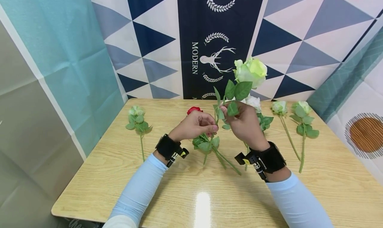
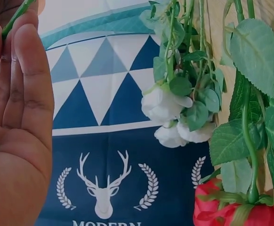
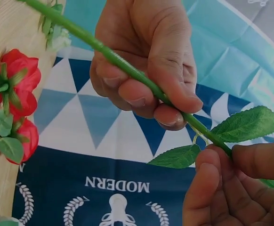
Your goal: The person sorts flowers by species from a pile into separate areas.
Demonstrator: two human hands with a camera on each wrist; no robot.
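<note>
Both hands hold one pale green-white rose (image 1: 250, 71) upright above the table. My right hand (image 1: 245, 123) pinches its green stem (image 3: 113, 56) near the leaves, below the bloom. Lower on the same stem, my left hand (image 1: 198, 125) pinches between thumb and fingers, as the right wrist view shows. In the left wrist view, the left hand (image 2: 21, 113) has the stem between its thumb and fingers at the top edge. Red roses (image 1: 194, 110) lie behind the left hand, partly hidden by it. White roses (image 1: 253, 102) lie behind the right hand.
One pale rose (image 1: 136, 112) lies on the left of the wooden table (image 1: 98, 174). Two more, a pale rose (image 1: 279, 107) and a leafy pale rose (image 1: 302, 110), lie at the right. A patterned cloth (image 1: 155, 38) hangs behind the table's back edge.
</note>
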